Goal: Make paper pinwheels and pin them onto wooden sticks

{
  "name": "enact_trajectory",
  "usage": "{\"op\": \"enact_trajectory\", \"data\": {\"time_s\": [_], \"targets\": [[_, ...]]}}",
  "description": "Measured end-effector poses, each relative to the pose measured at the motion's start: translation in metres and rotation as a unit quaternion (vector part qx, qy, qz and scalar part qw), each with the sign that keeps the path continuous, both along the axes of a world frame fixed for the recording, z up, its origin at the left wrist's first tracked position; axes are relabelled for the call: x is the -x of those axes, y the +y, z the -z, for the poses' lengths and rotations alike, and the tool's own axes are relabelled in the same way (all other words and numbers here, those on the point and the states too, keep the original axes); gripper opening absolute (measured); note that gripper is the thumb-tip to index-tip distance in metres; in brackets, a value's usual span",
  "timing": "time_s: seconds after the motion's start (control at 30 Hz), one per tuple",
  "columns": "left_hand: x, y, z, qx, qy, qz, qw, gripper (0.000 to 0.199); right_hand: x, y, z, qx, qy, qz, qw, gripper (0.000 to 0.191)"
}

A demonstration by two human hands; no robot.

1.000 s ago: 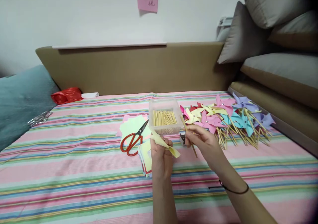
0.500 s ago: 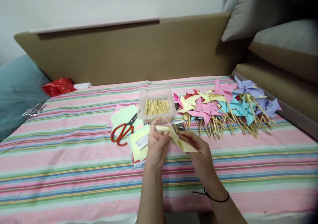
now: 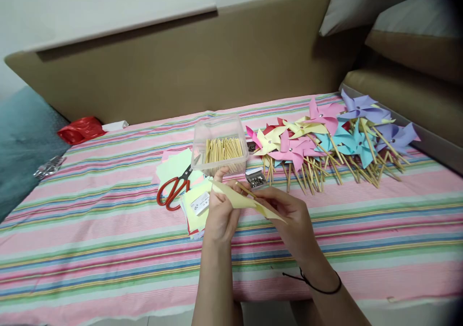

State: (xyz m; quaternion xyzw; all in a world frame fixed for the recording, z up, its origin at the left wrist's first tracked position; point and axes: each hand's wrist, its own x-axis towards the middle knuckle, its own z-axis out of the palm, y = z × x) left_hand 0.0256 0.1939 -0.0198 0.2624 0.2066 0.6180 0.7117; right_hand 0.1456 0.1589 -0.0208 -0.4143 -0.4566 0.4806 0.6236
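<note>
Your left grip (image 3: pixel 220 216) pinches the folded yellow paper (image 3: pixel 235 200), and your right grip (image 3: pixel 294 220) clasps a wooden stick (image 3: pixel 246 189) just beyond it, presumably tilted to lie close against the paper. Past your left grip, the clear box (image 3: pixel 200 143) stands uncovered, likely for easy reach; pinwheels (image 3: pixel 294 152) lie beyond your right grip, apparently set aside to free up space

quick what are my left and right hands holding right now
Left hand: closed on the yellow paper.
Right hand: closed on a thin stick, held against the paper.
</note>
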Motion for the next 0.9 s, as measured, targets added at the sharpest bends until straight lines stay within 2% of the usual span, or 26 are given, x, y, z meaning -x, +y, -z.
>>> {"op": "enact_trajectory", "data": {"time_s": [0.27, 0.5, 0.9], "targets": [[0.0001, 0.0026, 0.0029, -0.005, 0.011, -0.030, 0.999, 0.087, 0.0030, -0.0015, 0.0007, -0.022, -0.004, -0.005, 1.000, 0.023], [0.0004, 0.0029, 0.0007, 0.003, 0.025, -0.050, 0.998, 0.092, 0.0059, -0.0015, 0.0026, -0.041, -0.022, 0.013, 0.999, 0.019], [0.0023, 0.0025, -0.0005, 0.018, 0.009, -0.068, 0.998, 0.094, 0.0081, -0.0009, -0.0020, -0.035, 0.000, 0.015, 0.999, 0.029]]}}
